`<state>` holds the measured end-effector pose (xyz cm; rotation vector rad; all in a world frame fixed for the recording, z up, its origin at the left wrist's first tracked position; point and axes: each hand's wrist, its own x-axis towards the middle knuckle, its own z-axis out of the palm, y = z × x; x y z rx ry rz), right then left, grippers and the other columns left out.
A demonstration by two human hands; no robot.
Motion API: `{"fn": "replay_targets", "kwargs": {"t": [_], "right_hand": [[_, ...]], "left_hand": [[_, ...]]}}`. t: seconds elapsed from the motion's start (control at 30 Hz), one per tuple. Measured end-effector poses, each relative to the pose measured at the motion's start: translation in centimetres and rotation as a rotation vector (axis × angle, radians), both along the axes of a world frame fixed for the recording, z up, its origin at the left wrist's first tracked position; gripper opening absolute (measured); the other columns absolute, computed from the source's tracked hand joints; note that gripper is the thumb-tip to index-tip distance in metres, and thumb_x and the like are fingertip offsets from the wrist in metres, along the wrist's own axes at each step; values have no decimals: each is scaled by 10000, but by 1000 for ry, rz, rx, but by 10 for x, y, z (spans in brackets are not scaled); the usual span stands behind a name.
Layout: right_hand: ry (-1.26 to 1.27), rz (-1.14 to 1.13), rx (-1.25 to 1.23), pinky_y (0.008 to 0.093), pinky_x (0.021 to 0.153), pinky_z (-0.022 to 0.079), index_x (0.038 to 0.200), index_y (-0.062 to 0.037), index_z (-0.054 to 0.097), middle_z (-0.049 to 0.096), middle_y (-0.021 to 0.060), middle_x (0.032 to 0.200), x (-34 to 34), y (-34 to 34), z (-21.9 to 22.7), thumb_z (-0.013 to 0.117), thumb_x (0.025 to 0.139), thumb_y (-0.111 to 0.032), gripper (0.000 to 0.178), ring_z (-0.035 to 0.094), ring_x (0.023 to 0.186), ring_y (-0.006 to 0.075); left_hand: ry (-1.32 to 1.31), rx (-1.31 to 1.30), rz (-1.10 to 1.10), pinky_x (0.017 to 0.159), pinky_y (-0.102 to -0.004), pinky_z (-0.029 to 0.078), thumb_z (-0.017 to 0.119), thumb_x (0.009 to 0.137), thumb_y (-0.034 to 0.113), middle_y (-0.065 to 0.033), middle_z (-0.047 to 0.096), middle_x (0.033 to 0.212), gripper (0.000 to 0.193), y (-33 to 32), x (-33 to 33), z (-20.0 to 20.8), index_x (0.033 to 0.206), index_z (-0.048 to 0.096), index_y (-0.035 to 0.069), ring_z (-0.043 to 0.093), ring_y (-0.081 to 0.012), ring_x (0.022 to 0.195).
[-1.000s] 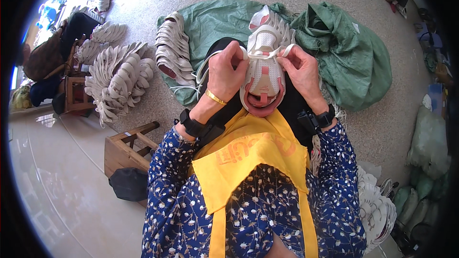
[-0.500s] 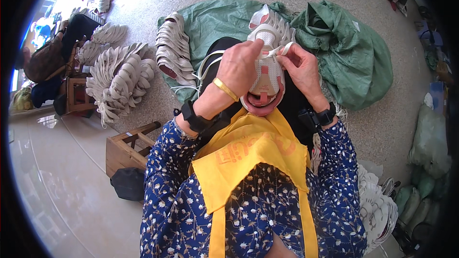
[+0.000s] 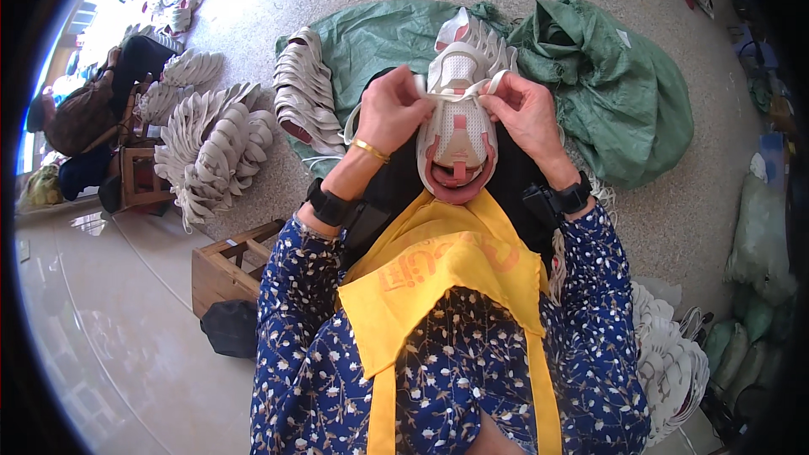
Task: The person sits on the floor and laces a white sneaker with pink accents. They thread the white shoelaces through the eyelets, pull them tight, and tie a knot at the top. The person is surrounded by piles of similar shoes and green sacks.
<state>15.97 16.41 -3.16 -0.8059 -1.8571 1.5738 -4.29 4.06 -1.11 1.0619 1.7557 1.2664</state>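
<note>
A white shoe upper (image 3: 438,131) with pink trim lies over my lap, its pink-lined collar nearest my body. A white shoelace (image 3: 453,98) runs across it, near the perforated toe part. On the left side of the upper, my left hand (image 3: 392,114) pinches one stretch of the lace, with a loop standing above the fingers. My right hand (image 3: 524,116) pinches the other stretch at the right side, where a loop shows over the fingertips. Both hands are closed. More lace hangs to the left of my left hand.
Stacked white uppers (image 3: 305,93) rest on a green woven sheet (image 3: 371,34). A bunched green sack (image 3: 611,101) stands at the right. Further left are more stacked uppers (image 3: 215,139) and a wooden stool (image 3: 223,274). Other uppers (image 3: 666,362) lie at lower right.
My left hand has moved left, off the middle of the upper, and the lace now stretches across between both hands. The right hand stays nearly in place, still pinching the lace.
</note>
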Motion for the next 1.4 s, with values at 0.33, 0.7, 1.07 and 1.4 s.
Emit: {"fn": "replay_targets", "kwargs": {"t": [0.33, 0.7, 1.07, 1.4], "right_hand": [[-65, -105, 100, 249, 618, 530, 909, 6, 688, 710, 53, 755, 2, -9, 10, 794, 861, -83, 146, 662, 670, 93], [-188, -91, 634, 426, 733, 541, 985, 30, 660, 635, 181, 911, 6, -29, 28, 735, 812, -41, 201, 657, 838, 364], [-285, -174, 445, 461, 710, 521, 949, 2, 626, 660, 181, 857, 3, -31, 32, 636, 822, -10, 128, 661, 819, 383], [-386, 44, 880, 463, 789, 533, 1058, 0, 676, 633, 177, 949, 0, -34, 31, 573, 869, 1, 215, 647, 896, 383]], "left_hand": [[389, 83, 151, 573, -285, 479, 784, 802, 120, -33, 588, 663, 279, -6, 23, 4, 796, 522, 24, 565, -87, 602], [636, 332, 59, 587, -334, 458, 786, 794, 121, -80, 504, 808, 300, -13, 40, 7, 955, 550, 27, 538, -208, 653], [774, 247, -2, 771, -494, 481, 619, 815, 43, -210, 528, 952, 240, -11, 48, 3, 1029, 522, -6, 567, -426, 905], [996, 180, -13, 870, -428, 496, 663, 779, 96, -190, 518, 991, 278, -13, 45, -6, 1003, 555, -29, 546, -367, 959]]}}
